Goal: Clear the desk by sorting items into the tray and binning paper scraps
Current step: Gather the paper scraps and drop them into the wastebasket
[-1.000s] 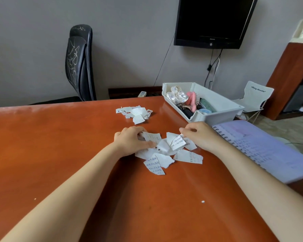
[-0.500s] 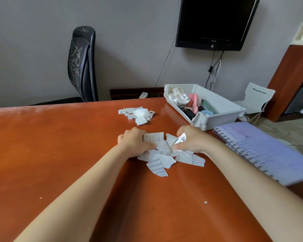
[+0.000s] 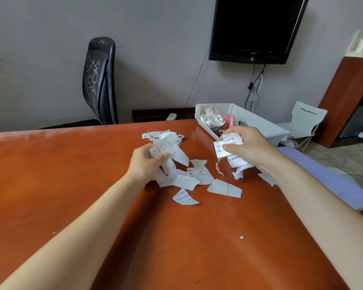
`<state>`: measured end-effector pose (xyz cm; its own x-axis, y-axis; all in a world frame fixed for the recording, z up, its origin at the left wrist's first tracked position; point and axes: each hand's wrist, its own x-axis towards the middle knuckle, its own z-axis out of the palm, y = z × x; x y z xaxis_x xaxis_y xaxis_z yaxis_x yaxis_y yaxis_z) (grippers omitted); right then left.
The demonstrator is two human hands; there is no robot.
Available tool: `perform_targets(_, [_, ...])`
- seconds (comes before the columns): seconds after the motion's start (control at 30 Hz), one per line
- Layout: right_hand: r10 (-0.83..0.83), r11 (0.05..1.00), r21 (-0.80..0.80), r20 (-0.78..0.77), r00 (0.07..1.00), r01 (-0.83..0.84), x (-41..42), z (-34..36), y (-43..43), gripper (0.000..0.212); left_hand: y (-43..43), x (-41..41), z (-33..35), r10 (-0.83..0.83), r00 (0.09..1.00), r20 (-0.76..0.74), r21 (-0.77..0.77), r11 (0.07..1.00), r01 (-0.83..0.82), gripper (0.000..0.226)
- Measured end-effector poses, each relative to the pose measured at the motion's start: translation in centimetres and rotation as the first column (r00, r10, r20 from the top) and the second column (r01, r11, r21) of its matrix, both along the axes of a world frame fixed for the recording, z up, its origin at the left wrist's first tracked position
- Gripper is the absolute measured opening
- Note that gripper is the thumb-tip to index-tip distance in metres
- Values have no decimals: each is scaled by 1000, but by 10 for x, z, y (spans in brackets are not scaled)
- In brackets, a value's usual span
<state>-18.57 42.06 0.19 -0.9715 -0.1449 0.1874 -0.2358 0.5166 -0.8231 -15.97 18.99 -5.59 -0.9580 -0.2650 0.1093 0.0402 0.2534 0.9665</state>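
Seen from the head camera, both hands work over a scatter of torn paper scraps in the middle of the red-brown worktop. The left hand has its grip clamped on a crumpled bunch of these scraps. Fingers and thumb curl round it, and its lower pieces trail down onto the worktop. Bunching them like this looks meant to carry many pieces off in one go rather than one by one.

The right hand is raised a little above the surface. Its grip is closed in a pinch on several written-on slips, with the thumb across the front and more pieces hanging below the palm.

A few scraps lie loose between and in front of the hands. One is a blue-inked piece nearest the camera, with a wider piece beside it. A second small heap sits farther back, apart from both hands.

The white tray stands at the far right of the worktop, just behind the right hand, and already holds several items. A lilac notebook lies to the right of the right forearm.

No bin shows, so I cannot tell where these handfuls are headed. The gathering looks about midway, with the loose pieces and the far heap not yet collected.
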Motion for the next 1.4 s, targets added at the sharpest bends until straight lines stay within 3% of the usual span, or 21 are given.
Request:
perform_targets(0.07, [-7, 996, -83, 2, 1000, 7, 7, 6, 7, 23, -4, 2, 5, 120, 989, -88, 87, 990, -113, 6])
perform_targets(0.13, [-11, 985, -171, 27, 1000, 15, 15, 5, 13, 25, -4, 10, 14, 125, 984, -124, 135, 985, -108, 7])
perform_targets(0.2, [28, 975, -221, 101, 994, -5, 24, -5, 14, 28, 0, 21, 19, 22, 994, -111, 137, 991, -6, 12])
perform_targets(0.3, [76, 986, -162, 213, 974, -42, 36, -29, 11, 26, 9, 40, 21, -211, 976, -48, 56, 975, 214, 17])
perform_targets(0.4, [41, 991, 124, 89, 995, -52, 37, -50, 11, 28, 15, 48, 14, -316, 947, 54, -183, 929, 321, 17])
perform_targets(0.53, [31, 896, 443, 33, 999, -42, 39, -57, 14, 32, 15, 49, 3, -291, 939, 184, -612, 713, 341, 26])
perform_targets(0.63, [-59, 714, 700, 57, 997, 2, 43, -52, 19, 55, 11, 49, -2, -204, 952, 226, -738, 602, 305, 41])
perform_targets(0.7, [-91, 659, 752, 86, 992, -5, 44, -47, 21, 55, 10, 49, -2, -183, 947, 265, -755, 571, 322, 39])
perform_targets(0.8, [-52, 711, 701, 116, 992, -44, 44, -46, 20, 34, 10, 51, 3, -219, 938, 267, -733, 586, 345, 6])
perform_targets(0.93, [-24, 843, 537, 102, 994, -35, 39, -49, 19, 18, 10, 51, 4, -234, 948, 215, -725, 612, 315, 14])
perform_targets(1.03, [-20, 889, 457, 67, 998, -13, 38, -46, 19, 26, 5, 48, 5, -200, 966, 163, -676, 691, 257, 15])
perform_targets(1.23, [-25, 967, 254, -19, 999, 29, 39, -20, 13, 24, -8, 48, 18, -88, 995, 38, -374, 922, 96, 11])
perform_targets(1.4, [54, 997, 65, -49, 997, -51, 43, 2, -9, 13, -16, 57, 47, -66, 997, -37, -254, 966, 54, 8])
